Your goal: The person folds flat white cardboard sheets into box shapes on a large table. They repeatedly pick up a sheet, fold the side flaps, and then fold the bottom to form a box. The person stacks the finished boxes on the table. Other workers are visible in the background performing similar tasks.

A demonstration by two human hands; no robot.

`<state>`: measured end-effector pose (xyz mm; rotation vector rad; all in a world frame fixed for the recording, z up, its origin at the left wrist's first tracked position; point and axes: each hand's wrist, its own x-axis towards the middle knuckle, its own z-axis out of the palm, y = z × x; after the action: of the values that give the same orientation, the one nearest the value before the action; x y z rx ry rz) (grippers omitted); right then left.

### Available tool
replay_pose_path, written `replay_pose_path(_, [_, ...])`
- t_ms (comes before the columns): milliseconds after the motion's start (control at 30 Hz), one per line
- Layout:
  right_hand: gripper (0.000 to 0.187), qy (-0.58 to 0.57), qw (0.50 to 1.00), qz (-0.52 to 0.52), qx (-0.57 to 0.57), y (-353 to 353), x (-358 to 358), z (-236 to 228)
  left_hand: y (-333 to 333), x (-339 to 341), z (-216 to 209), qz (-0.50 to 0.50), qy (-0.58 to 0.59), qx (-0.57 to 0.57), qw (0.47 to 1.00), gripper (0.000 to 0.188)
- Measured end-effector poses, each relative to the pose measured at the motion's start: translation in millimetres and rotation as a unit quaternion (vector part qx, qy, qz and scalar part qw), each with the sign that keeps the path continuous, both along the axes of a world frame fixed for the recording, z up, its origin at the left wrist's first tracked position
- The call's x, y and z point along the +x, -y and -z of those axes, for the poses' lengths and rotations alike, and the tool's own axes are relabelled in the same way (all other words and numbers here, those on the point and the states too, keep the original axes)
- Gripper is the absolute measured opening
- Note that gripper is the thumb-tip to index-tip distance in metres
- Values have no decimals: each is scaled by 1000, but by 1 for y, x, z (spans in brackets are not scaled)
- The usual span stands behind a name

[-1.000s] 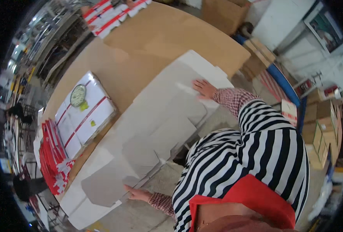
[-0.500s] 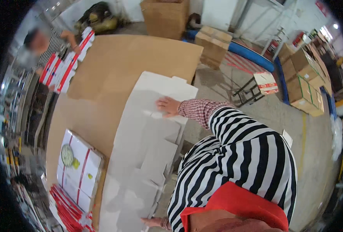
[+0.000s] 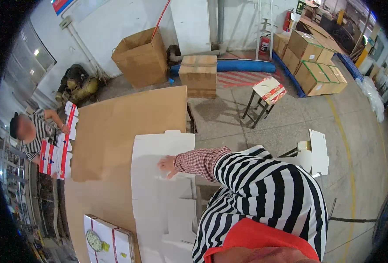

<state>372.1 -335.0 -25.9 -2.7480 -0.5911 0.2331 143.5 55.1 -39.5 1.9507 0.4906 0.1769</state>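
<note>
Whitewashed walls (image 3: 132, 22) are seen behind the work floor. At far left, red-and-white printed card pieces (image 3: 65, 149) are held by a co-worker (image 3: 37, 127) in a striped top. Rightward, the table is covered with brown board (image 3: 111, 131), and near its lower edge a white bundle (image 3: 115, 239) with red lines is laid; a pale round shape (image 3: 93, 241) is shown on it, whether printed or set on top cannot be told. Just beside the bundle, overlapping white card sheets (image 3: 148, 201) are spread along the table's right side. On them the right hand (image 3: 167, 165) is rested palm down, fingers parted, with nothing gripped. Farther right, a stool (image 3: 269, 90) and stacked cartons (image 3: 319, 76) are seen on the floor.

Since a moment ago, the view has been turned toward the back wall, and the left hand, then at the sheets' near edge, has been lost from sight; its state cannot be told. Contact with the sheets can thus be judged for the right hand alone.

Marks on the blue-and-red sign (image 3: 62, 5) are cut off by the rim; the cartons' pale labels are too small to be read.
</note>
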Motion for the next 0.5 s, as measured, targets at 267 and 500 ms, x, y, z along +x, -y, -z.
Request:
replay_pose_path(267, [79, 6, 1000, 15, -22, 11, 2, -1, 15, 10, -3, 27, -18, -16, 999, 52])
replay_pose_path(500, [87, -100, 990, 3, -97, -2, 12, -33, 17, 17, -7, 28, -19, -17, 999, 52])
